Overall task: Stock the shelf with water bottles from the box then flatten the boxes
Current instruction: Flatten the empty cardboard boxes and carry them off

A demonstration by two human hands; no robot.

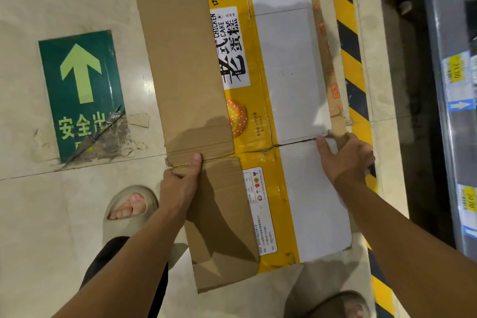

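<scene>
Head view: flattened chicken-cake carton (284, 64) spread over floor (77, 214); left hand (180, 183) pinched left flap edge, right hand (347, 160) gripped right edge. Likely light, floppy at creases; hold opposite edges.

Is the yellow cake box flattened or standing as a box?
Flattened: the cake box lies spread flat on the floor, flaps out.

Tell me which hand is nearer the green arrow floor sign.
Left. The left hand grips the box edge just right of the sign; the right hand holds the box's opposite edge, farther right.
</scene>
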